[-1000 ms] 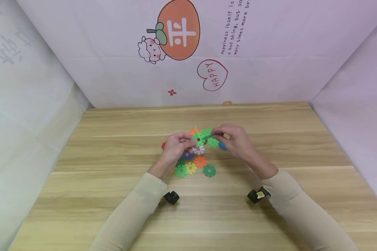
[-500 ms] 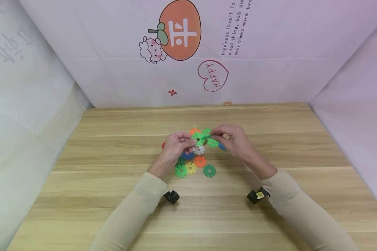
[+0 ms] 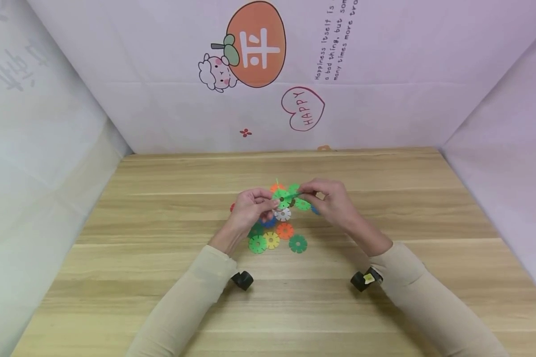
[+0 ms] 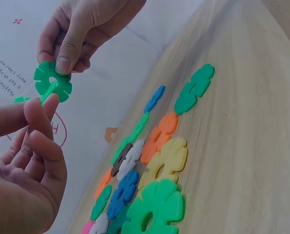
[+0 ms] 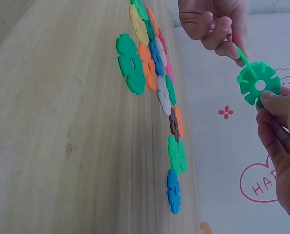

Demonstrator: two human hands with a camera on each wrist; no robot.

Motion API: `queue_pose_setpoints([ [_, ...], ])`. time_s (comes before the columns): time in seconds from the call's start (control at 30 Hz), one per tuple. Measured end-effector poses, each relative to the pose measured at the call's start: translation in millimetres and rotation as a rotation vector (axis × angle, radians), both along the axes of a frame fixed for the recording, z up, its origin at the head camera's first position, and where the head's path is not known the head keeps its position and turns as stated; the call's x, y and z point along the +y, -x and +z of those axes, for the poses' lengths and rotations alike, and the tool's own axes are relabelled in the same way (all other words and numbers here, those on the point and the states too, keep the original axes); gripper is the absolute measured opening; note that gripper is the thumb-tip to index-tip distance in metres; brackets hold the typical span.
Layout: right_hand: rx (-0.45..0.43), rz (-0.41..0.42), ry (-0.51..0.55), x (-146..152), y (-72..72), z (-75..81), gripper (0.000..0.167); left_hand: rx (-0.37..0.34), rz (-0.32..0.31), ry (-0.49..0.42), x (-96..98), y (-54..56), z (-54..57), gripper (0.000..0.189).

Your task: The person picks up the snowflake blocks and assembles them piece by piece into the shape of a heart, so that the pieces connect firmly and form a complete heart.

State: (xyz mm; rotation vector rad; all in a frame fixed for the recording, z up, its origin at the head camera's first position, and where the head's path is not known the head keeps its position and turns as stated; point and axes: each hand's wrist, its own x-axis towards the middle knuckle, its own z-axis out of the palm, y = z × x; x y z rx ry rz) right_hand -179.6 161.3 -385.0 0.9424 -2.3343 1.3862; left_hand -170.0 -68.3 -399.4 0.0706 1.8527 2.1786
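My left hand (image 3: 247, 210) pinches a light green notched plastic disc (image 3: 283, 198) above the table. A thin light green edge (image 3: 277, 182) stands up behind that disc in the head view. Between thumb and fingers, my right hand (image 3: 332, 198) grips a darker green notched disc (image 5: 249, 92), a flower-like ring with a round hole. In both wrist views the two discs meet at an angle, the light green one seen edge-on (image 4: 49, 91) and overlapping the notched rim of the darker one. The left fingers hide part of the light green piece.
Several loose notched discs lie on the wooden table (image 3: 295, 307) below my hands. Among them are a yellow disc (image 3: 271, 240), an orange disc (image 3: 285, 230), a white disc (image 3: 283, 214) and a dark green disc (image 3: 298, 243). A printed cloth wall (image 3: 362, 114) rises behind the table.
Both hands stay almost in place, still holding the green discs together. The right hand shifts only very slightly; the discs on the table have not moved.
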Motion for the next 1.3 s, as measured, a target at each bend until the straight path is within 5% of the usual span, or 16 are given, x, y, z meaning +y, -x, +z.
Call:
queue_pose_setpoints([
  [0.47,-0.074,-0.087,-0.085,10,-2.4,1.6,0.021,0.001,-0.034,0.064,0.0,2.1,-2.1,0.009],
  [0.7,-0.249,-0.15,-0.209,12,-14.9,-1.0,0.022,0.009,-0.016,0.099,-4.6,3.9,-3.4,0.013],
  [1.1,-0.445,0.0,-0.465,8,-41.4,-11.1,0.039,0.018,0.04,0.058,-8.7,6.8,-4.0,0.018],
  [1.3,-0.431,0.021,-0.529,8,-46.9,-22.3,0.045,0.007,0.062,0.076,-10.2,6.3,-5.0,0.018],
])
